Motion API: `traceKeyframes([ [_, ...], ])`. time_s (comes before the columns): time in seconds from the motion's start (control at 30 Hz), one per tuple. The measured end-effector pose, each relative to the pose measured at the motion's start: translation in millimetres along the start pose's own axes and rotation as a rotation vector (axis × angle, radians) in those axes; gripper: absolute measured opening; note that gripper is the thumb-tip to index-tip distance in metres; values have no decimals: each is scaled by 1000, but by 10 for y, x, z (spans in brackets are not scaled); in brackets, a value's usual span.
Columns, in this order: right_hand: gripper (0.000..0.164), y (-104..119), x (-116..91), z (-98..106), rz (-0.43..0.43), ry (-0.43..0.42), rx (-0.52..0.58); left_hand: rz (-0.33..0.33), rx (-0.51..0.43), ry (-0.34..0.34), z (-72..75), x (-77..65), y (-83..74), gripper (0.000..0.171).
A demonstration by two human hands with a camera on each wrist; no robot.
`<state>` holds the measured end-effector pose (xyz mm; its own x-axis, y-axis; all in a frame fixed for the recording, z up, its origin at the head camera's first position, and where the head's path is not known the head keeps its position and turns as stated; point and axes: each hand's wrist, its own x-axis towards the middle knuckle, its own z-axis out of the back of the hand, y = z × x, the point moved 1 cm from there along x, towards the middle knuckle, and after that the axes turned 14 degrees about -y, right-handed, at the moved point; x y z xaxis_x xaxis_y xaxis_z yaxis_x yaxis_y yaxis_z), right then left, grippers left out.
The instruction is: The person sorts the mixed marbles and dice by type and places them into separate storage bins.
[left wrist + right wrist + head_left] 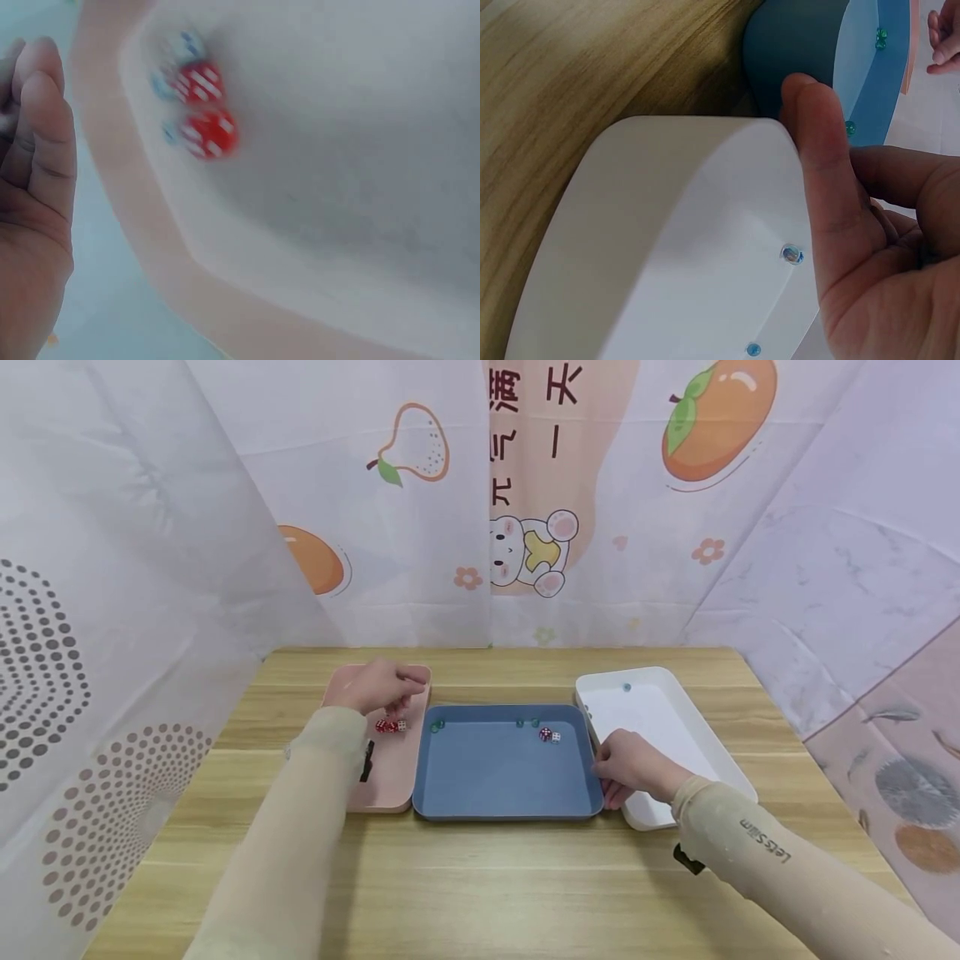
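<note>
Two dice, a red die (545, 734) and a white die (556, 737), in the blue tray (495, 777) show only in head view. Right hand (633, 762) pinches that tray's right wall, beside the white tray (667, 718). Left hand (382, 685) over pink tray (393, 781), fingers loosely bent, nothing visibly held; red dice (211, 135) just beside it, blurred in left wrist view.

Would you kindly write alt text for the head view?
A person's left hand hovers over a pink tray holding dice; their right hand is at the near right corner of a blue tray with more dice and small green beads, beside a white tray, on a wooden table.
</note>
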<state>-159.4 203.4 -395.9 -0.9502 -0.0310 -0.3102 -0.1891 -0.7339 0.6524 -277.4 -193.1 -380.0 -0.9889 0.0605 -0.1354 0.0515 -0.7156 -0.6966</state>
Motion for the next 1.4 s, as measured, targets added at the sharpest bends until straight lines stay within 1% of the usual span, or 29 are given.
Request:
traceKeyframes([
  [0.03,15,-3,-1,1,1,1,0,-12,-34,14,-27,13,-55,27],
  [0.1,15,-9,-2,1,1,2,1,-30,-140,61,-91,42,-163,29],
  [0.17,15,-15,-1,0,3,1,0,-59,-147,63,-157,62,-270,31],
  [0.3,15,-25,1,-3,6,-3,1,-101,-134,66,-320,105,-435,27],
  [0.5,14,-35,-13,-6,-5,2,11,-153,-136,124,-596,109,-614,32],
  [0.63,14,-35,-19,-5,-6,1,5,-196,-130,147,-744,111,-674,33],
  [0.8,14,-32,-21,-1,-5,0,3,-230,-124,158,-872,109,-741,30],
  [1.2,16,-11,-6,-16,11,-5,13,-252,-152,180,-1101,131,-823,23],
  [1.3,17,-10,0,-21,13,-7,19,-252,-173,199,-1167,144,-838,23],
  [1.4,18,-9,1,-20,14,-8,21,-252,-176,221,-1234,151,-860,23],
])
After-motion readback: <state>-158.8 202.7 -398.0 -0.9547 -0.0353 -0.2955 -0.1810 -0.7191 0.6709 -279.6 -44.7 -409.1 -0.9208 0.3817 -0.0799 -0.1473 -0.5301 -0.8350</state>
